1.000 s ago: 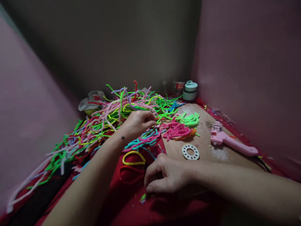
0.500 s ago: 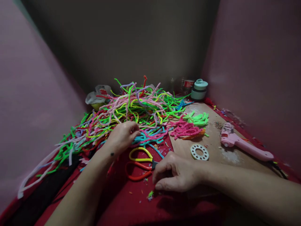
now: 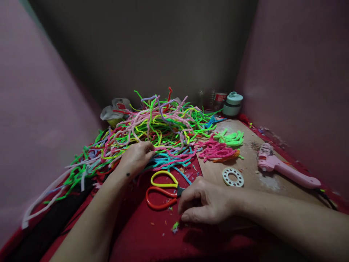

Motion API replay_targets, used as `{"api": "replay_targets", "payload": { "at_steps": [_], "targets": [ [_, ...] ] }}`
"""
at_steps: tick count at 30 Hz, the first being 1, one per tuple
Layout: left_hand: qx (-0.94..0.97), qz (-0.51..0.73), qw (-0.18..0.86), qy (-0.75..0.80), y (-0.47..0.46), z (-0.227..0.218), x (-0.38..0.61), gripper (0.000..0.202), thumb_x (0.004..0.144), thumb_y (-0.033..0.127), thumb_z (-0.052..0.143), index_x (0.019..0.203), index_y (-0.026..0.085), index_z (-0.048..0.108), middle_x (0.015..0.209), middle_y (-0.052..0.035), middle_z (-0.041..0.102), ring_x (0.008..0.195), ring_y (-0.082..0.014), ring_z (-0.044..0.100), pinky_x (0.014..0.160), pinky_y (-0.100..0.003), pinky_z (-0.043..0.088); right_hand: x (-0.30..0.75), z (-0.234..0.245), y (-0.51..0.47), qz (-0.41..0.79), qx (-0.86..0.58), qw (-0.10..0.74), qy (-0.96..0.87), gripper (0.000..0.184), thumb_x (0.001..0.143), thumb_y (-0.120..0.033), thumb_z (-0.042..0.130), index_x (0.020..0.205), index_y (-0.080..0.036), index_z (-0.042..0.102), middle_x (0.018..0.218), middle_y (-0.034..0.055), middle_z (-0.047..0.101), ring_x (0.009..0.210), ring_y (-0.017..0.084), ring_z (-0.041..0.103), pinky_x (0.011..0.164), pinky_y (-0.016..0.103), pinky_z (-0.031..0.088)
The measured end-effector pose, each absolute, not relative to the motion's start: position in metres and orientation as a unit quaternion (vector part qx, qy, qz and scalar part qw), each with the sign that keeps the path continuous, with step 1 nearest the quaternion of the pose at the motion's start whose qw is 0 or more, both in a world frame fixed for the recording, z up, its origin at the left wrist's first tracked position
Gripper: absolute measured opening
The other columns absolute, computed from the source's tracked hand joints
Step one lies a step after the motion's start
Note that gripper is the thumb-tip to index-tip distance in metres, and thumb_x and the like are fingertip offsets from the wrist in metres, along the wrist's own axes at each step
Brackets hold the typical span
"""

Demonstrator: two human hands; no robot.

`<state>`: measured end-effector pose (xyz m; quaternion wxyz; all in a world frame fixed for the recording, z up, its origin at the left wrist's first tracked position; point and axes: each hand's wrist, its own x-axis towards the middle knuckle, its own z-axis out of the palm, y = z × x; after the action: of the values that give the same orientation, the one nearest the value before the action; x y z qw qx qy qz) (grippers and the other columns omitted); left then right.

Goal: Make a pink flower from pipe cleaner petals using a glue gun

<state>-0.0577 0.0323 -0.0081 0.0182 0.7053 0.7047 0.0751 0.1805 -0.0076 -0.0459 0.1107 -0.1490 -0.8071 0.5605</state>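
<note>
My left hand [image 3: 137, 156] reaches into the near edge of a big heap of coloured pipe cleaners [image 3: 163, 123]. Its fingers are bent towards the thumb against pink and blue strands; what lies between them is hidden. Nearer to me, my right hand [image 3: 205, 202] hovers low over the red cloth, fingers loosely curved and a gap left before the thumb, nothing seen in it. Beside its fingers lie scissors [image 3: 163, 198] with one yellow and one red handle loop, their blades hidden behind the hand.
On a brown board [image 3: 251, 171] at the right lie a pink bundle of pipe cleaners [image 3: 216, 150], a green bundle [image 3: 230, 138], a white ring with holes [image 3: 233, 177] and a pink glue gun [image 3: 286, 169]. A teal-lidded container [image 3: 232, 104] and a plastic bag [image 3: 110, 113] stand behind.
My left hand has shifted slightly left along the heap's edge, uncovering more of the pink and blue strands. My right hand stays by the scissors.
</note>
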Motion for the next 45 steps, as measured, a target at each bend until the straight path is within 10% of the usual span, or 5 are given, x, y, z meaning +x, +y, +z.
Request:
{"api": "replay_targets", "payload": {
  "at_steps": [20, 29, 38, 45],
  "targets": [
    [0.629, 0.341, 0.226, 0.661, 0.003, 0.028, -0.033, 0.022, 0.073, 0.038, 0.057, 0.070, 0.016, 0.055, 0.051, 0.0063, 0.044, 0.043, -0.0063, 0.034, 0.043, -0.019, 0.029, 0.177, -0.041, -0.002, 0.660, -0.246, 0.214, -0.676, 0.030, 0.078, -0.031, 0.058, 0.100, -0.013, 0.064, 0.063, -0.0011, 0.058, 0.046, 0.005, 0.044, 0.044, 0.017, 0.035],
    [0.766, 0.266, 0.184, 0.556, -0.004, 0.004, 0.008, 0.020, 0.082, 0.032, 0.046, 0.070, 0.017, 0.053, 0.063, 0.0025, 0.052, 0.060, -0.0100, 0.046, 0.059, -0.021, 0.036, 0.178, -0.034, 0.028, 0.660, -0.264, 0.495, -0.499, 0.028, 0.081, -0.039, 0.055, 0.096, -0.016, 0.064, 0.070, -0.0008, 0.057, 0.047, 0.005, 0.044, 0.044, 0.019, 0.035],
    [0.806, 0.174, 0.225, 0.520, -0.010, 0.002, 0.010, 0.029, 0.087, 0.038, 0.038, 0.071, 0.018, 0.052, 0.060, 0.0038, 0.043, 0.056, -0.0097, 0.038, 0.054, -0.021, 0.030, 0.185, -0.016, 0.043, 0.748, -0.224, 0.537, -0.320, 0.008, 0.080, -0.022, 0.054, 0.076, -0.015, 0.056, 0.064, 0.0015, 0.057, 0.060, 0.011, 0.055, 0.060, 0.027, 0.045],
    [0.824, 0.120, 0.254, 0.492, -0.010, -0.002, 0.009, 0.029, 0.087, 0.036, 0.037, 0.073, 0.019, 0.056, 0.059, 0.0034, 0.042, 0.055, -0.0098, 0.035, 0.053, -0.021, 0.029, 0.194, -0.011, 0.054, 0.775, -0.222, 0.517, -0.288, 0.009, 0.085, -0.022, 0.050, 0.081, -0.015, 0.053, 0.045, -0.0094, 0.029, 0.037, 0.004, 0.025, 0.039, 0.018, 0.027]
  ]
}}
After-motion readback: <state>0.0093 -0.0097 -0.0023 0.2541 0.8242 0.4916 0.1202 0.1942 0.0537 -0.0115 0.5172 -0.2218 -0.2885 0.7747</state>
